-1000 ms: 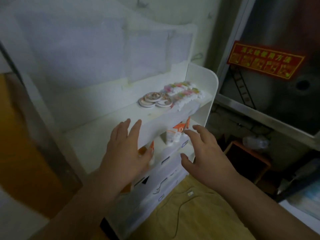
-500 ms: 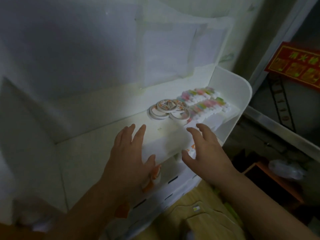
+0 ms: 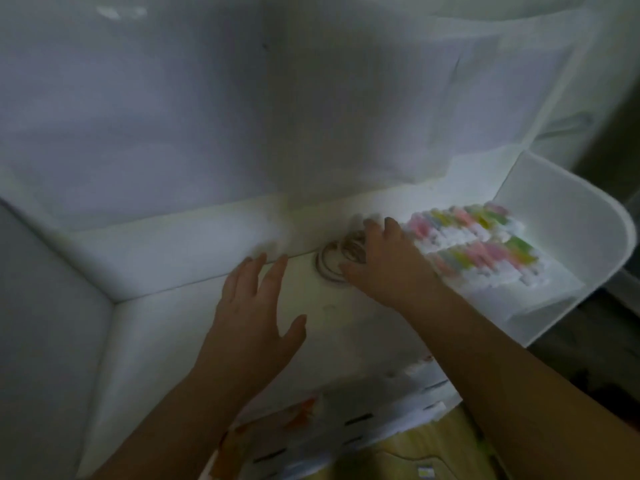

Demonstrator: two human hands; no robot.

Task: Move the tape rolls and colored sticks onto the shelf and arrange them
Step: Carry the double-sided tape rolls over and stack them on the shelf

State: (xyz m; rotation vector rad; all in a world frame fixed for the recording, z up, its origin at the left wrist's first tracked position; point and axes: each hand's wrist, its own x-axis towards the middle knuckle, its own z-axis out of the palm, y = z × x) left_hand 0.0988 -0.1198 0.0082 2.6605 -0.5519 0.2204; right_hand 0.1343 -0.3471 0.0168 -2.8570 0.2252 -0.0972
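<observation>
The image is blurred by motion. Several tape rolls (image 3: 330, 259) lie flat in a cluster on the top board of the white shelf (image 3: 166, 327). Just to their right, rows of pastel colored sticks (image 3: 485, 244) lie against the shelf's right side wall. My right hand (image 3: 384, 268) lies over the right part of the rolls with its fingers stretched out, hiding some of them. My left hand (image 3: 256, 320) hovers over the bare board to the left of the rolls, fingers spread and holding nothing.
The shelf's rounded right side panel (image 3: 581, 237) stands close behind the sticks. A lower tier holds orange and white tubes (image 3: 301, 415). White sheets cover the wall (image 3: 242, 98) behind. Yellowish cloth (image 3: 408, 459) lies below the shelf.
Both hands have moved up and forward from the shelf's front edge onto the top board. My right hand now covers the tape rolls. The view has come closer.
</observation>
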